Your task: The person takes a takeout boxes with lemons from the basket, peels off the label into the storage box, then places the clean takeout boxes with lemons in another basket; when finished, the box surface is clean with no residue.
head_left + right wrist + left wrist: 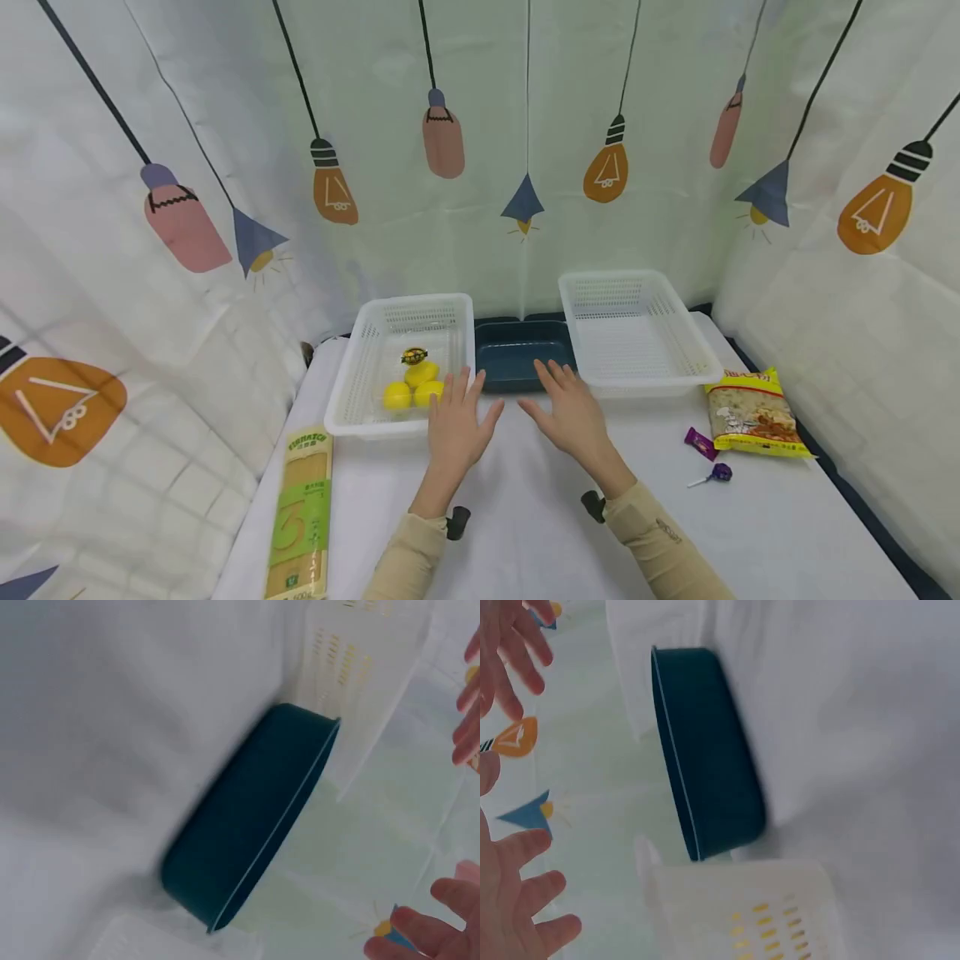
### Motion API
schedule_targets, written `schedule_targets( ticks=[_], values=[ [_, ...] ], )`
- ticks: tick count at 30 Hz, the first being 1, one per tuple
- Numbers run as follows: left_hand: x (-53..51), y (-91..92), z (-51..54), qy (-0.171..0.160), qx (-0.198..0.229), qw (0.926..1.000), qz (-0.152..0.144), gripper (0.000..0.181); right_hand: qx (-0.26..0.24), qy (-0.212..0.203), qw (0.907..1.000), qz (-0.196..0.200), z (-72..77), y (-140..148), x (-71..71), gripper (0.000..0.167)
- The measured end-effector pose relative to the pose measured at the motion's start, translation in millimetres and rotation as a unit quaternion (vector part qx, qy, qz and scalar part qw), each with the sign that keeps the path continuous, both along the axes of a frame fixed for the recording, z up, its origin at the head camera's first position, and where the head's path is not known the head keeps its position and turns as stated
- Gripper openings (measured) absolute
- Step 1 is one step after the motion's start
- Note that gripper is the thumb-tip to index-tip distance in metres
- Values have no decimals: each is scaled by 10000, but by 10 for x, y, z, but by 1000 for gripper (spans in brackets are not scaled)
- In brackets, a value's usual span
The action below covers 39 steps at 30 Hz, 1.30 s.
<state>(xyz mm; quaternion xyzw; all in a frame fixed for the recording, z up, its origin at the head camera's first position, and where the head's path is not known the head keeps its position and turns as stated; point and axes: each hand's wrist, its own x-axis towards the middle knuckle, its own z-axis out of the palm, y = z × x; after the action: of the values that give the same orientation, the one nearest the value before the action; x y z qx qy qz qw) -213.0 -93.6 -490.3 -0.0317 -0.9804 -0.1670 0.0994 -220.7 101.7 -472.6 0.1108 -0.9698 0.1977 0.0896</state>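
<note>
My left hand [456, 429] is held out with straight, spread fingers near the front right corner of the left white basket [345, 417]. Yellow lemons [422, 372] sit in that basket in clear packaging with a dark and yellow label [414, 356]. My right hand [576, 419], fingers extended too, is just in front of the dark teal tray [517, 383] and near the right white basket [645, 385]. Neither hand holds anything. The wrist views show the side of the teal tray [712, 750] with the fingers apart from it.
A long pack of spaghetti [302, 517] lies at the table's left side. At the right are a yellow food bag [757, 414], a purple wrapped candy [701, 443] and a purple lollipop [720, 472]. A curtain printed with lamps [480, 242] hangs behind and at both sides.
</note>
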Motion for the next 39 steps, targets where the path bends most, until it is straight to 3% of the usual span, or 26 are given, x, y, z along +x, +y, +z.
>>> schedule_targets(
  ticks=[4, 6, 8, 11, 17, 20, 25, 29, 34, 39],
  values=[
    [-60, -159, 100, 33, 325, 9994, 93, 68, -575, -200, 9980, 158, 88, -99, -72, 77],
    [-107, -263, 135, 78, 463, 9988, 158, 67, -1121, -492, 9921, 280, 127, -153, -127, 74],
    [-156, -378, 172, 173, 663, 9974, 205, 66, -1745, -856, 9802, 391, 164, -215, -188, 71],
    [-235, -567, 216, 160, 959, 9947, 324, 66, -2538, -1395, 9557, 518, 213, -317, -281, 66],
    [-377, -956, 297, -94, 1424, 9882, 563, 69, -3452, -2329, 9054, 828, 327, -569, -406, 63],
    [-455, -1140, 316, -337, 1536, 9851, 702, 74, -3876, -2866, 8705, 995, 362, -708, -470, 63],
    [-598, -1414, 340, -907, 1616, 9791, 834, 79, -4551, -3689, 8022, 1155, 362, -931, -597, 67],
    [-698, -1584, 343, -1370, 1512, 9746, 927, 79, -4878, -4205, 7577, 1057, 342, -1079, -681, 75],
    [-785, -1733, 291, -1938, 1468, 9657, 907, 77, -5171, -4526, 7220, 809, 274, -1229, -781, 83],
    [-829, -1831, 173, -2340, 1422, 9578, 876, 78, -5245, -4699, 7073, 619, 184, -1341, -852, 88]
  ],
)
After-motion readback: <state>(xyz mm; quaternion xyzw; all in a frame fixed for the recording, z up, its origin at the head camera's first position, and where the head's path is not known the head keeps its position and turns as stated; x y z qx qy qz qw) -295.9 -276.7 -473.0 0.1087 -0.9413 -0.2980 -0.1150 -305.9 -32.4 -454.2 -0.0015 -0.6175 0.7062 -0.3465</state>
